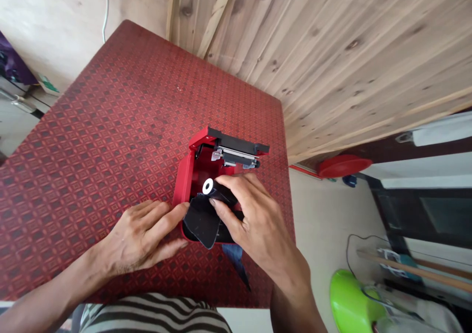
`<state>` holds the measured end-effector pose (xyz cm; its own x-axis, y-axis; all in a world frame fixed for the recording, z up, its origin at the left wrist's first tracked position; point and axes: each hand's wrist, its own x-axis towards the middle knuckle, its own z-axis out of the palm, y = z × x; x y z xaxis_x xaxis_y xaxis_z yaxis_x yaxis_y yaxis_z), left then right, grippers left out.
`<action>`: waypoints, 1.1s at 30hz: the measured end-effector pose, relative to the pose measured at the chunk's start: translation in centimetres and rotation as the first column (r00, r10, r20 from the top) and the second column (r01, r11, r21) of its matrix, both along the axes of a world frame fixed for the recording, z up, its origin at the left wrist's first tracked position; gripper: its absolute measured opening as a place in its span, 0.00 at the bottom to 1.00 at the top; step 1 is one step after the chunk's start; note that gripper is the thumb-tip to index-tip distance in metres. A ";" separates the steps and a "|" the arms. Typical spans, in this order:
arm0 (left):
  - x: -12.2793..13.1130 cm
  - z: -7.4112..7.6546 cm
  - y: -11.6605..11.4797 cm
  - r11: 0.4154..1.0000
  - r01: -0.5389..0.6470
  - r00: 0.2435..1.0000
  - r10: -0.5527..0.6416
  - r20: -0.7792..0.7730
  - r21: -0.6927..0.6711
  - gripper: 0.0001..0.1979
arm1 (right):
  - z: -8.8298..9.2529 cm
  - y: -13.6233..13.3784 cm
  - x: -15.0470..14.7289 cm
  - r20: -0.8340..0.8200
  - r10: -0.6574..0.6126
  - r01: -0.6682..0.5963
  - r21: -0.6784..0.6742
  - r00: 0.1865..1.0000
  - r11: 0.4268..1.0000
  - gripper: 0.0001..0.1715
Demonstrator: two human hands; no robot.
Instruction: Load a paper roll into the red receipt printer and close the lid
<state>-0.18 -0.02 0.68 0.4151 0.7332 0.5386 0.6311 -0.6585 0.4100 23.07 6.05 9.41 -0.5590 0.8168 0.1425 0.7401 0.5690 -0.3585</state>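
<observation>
A small red printer-like box (181, 180) sits near the table's front edge with its hinged lid (236, 143) raised; a roller and metal strip show under the lid. My right hand (254, 220) pinches a dark roll with a white hollow core (208, 186) between thumb and fingers, over the box's opening. From the roll a loose black sheet (202, 220) hangs over the front left rim. My left hand (147, 232) grips the box's left side, forefinger at the sheet's edge and thumb lower down. Part of the roll is hidden by my right fingers.
The box stands on a table with a red patterned cover (121, 102), against a wooden plank wall (313, 43). A dark blue scrap (236, 264) lies in front of the box. To the right on the floor are a green basin (350, 303) and a red round item (342, 166).
</observation>
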 end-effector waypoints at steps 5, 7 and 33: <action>0.0 -0.1 0.0 1.000 0.006 1.000 -0.006 0.016 -0.021 0.19 | -0.3 0.6 0.5 -0.017 0.001 -0.001 -0.002 1.000 1.000 0.13; 0.0 -0.1 0.0 1.000 0.007 1.000 -0.006 0.020 -0.021 0.18 | -0.9 0.8 0.6 -0.014 0.002 -0.002 -0.026 1.000 1.000 0.14; 0.0 0.3 0.0 1.000 0.004 1.000 -0.004 0.020 -0.022 0.17 | -1.5 3.8 -3.3 0.396 0.007 0.043 -0.116 0.918 0.992 0.09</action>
